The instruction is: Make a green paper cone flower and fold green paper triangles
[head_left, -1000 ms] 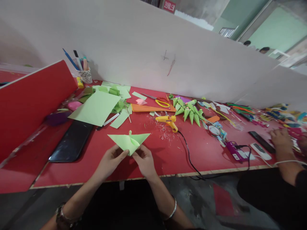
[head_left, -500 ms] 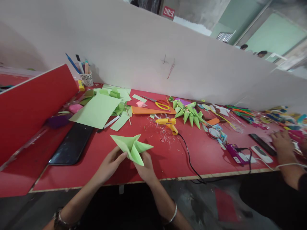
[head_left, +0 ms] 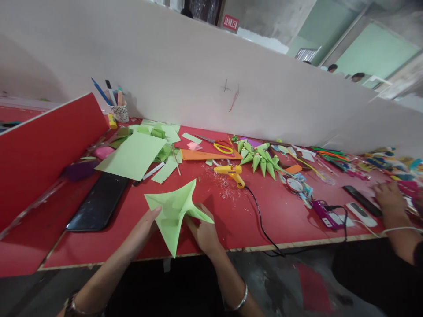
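Observation:
Between my hands is a light green sheet of folded paper (head_left: 172,211), its pointed corners spread out and creases meeting near the middle. My left hand (head_left: 145,229) grips its left side, thumb on top and the other fingers hidden beneath. On the right side, my right hand (head_left: 203,231) holds it from below and behind, with some fingers covered by the paper. The paper is held above the front part of the red table (head_left: 238,215). Beyond it lies a yellow glue gun (head_left: 229,171) with a black cord.
Green sheets (head_left: 134,152), a black phone (head_left: 97,202) and a pen cup (head_left: 119,110) are at left. Scissors (head_left: 221,146) lie behind the glue gun, beside green paper cones (head_left: 259,156). A co-worker's hand (head_left: 391,198) rests at right near a purple box (head_left: 322,213).
The folded paper has opened wider and tilted, with one point now facing down toward me. My left hand has shifted slightly left and down.

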Action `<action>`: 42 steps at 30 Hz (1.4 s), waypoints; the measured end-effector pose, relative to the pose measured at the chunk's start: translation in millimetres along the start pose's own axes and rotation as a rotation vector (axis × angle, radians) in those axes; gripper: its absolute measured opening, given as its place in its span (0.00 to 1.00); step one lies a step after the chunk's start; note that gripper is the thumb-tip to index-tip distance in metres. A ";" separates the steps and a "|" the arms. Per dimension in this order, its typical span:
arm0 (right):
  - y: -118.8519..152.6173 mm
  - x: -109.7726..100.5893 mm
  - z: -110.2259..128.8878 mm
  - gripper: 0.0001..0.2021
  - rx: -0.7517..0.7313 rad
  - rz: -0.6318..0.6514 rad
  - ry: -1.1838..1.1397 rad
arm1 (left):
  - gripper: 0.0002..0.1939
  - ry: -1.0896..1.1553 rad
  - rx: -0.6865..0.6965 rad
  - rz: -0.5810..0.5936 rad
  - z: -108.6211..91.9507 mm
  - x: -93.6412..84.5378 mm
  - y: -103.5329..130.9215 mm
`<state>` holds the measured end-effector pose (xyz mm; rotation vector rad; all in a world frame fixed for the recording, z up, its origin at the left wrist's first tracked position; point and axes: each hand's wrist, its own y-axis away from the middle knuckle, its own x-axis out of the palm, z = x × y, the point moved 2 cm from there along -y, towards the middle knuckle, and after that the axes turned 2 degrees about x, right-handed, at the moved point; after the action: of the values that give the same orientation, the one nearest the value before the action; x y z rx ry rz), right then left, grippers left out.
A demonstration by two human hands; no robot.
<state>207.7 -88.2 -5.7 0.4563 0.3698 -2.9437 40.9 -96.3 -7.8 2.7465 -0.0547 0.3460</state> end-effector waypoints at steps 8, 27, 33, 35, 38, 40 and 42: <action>1.5 4.8 -8.6 0.12 0.086 -0.029 -0.167 | 0.12 0.243 -0.160 -0.123 -5.8 4.3 6.2; 0.9 -23.7 -13.7 0.14 0.453 0.135 -0.628 | 0.17 0.140 -0.113 -0.093 -6.7 -3.6 10.9; -1.4 -22.8 -14.8 0.14 0.442 0.204 -0.643 | 0.21 0.064 -0.094 -0.118 1.3 -10.2 8.2; -0.8 -22.9 -14.8 0.16 0.450 0.208 -0.645 | 0.24 0.045 -0.077 -0.123 4.6 -12.6 7.3; 0.3 -24.2 -14.1 0.17 0.467 0.195 -0.659 | 0.29 0.033 -0.075 -0.117 7.9 -14.7 6.9; 0.0 -24.8 -13.4 0.18 0.469 0.199 -0.652 | 0.31 0.019 -0.081 -0.121 9.4 -15.6 6.8; -1.0 -24.8 -13.1 0.18 0.486 0.210 -0.639 | 0.32 0.011 -0.084 -0.126 10.3 -15.8 6.9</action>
<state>234.6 -81.3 -9.9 -0.3871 -0.4433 -2.7454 27.4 -106.6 -18.5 2.6496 0.1043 0.3170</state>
